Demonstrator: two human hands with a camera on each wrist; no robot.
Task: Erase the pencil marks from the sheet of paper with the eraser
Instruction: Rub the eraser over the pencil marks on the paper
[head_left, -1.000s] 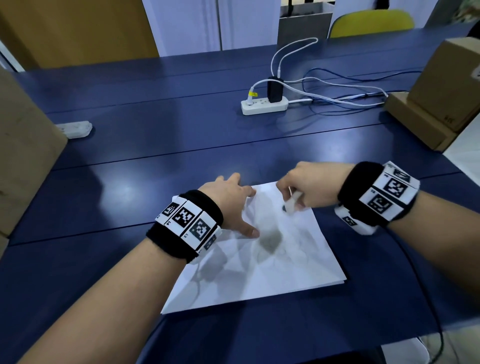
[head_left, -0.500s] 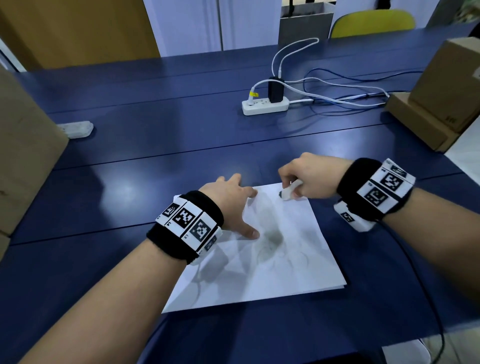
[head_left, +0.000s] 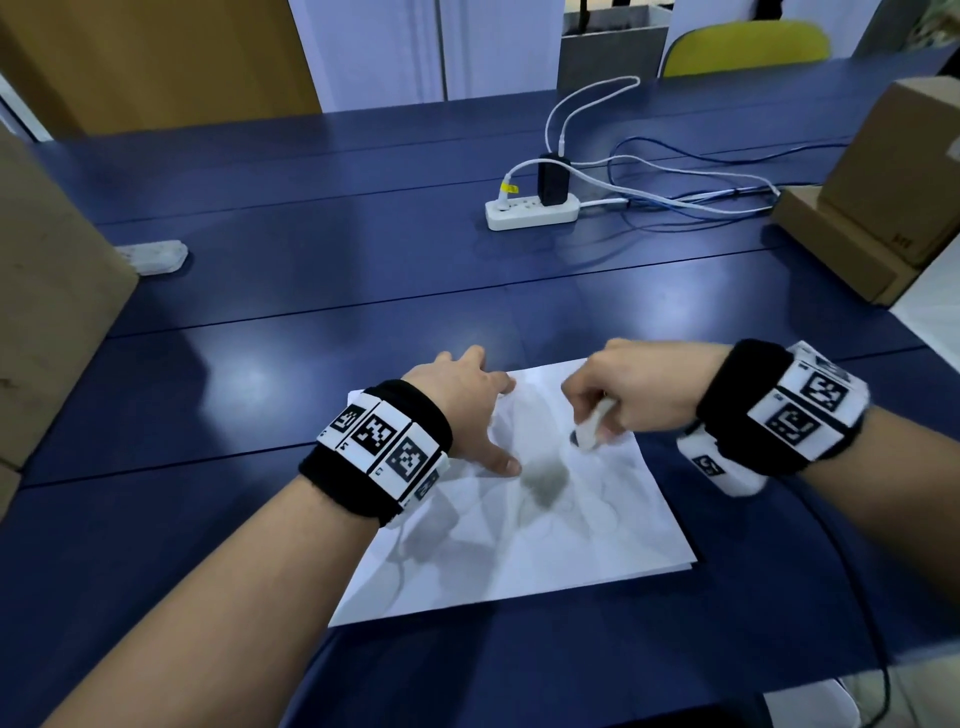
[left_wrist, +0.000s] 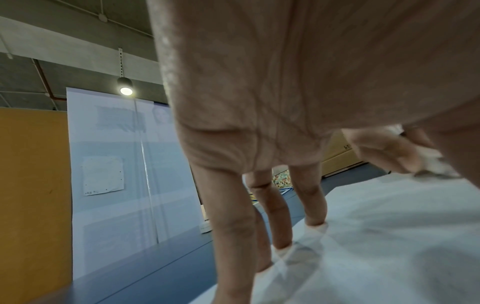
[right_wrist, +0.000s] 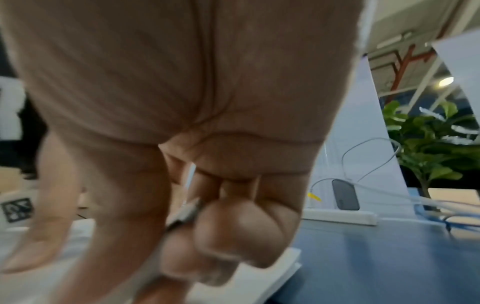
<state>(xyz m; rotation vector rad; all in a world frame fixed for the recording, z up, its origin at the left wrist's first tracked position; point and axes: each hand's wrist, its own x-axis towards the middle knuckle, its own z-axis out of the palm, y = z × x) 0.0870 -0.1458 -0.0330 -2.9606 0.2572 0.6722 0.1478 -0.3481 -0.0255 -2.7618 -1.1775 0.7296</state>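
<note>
A white sheet of paper (head_left: 545, 540) with faint grey pencil smudges (head_left: 543, 475) lies on the blue table (head_left: 311, 291). My left hand (head_left: 467, 410) lies spread on the sheet's far left part, fingers straight and fingertips (left_wrist: 315, 223) pressing the paper (left_wrist: 389, 236) flat. My right hand (head_left: 623, 395) grips a white eraser (head_left: 589, 428) whose lower end is down on the sheet near its right edge. In the right wrist view the curled fingers (right_wrist: 233, 230) hold the eraser (right_wrist: 185, 212) over the paper (right_wrist: 275, 279); the picture is blurred.
A white power strip (head_left: 532, 210) with a black charger and cables sits at the far middle. Cardboard boxes (head_left: 883, 197) stand at the right, a brown box (head_left: 47, 312) at the left, with a small white object (head_left: 156, 256) beside it. A yellow chair (head_left: 748, 47) is behind the table.
My right hand has moved the eraser back toward me, from the sheet's far edge down to its right-middle part. The left hand has stayed pressed in place.
</note>
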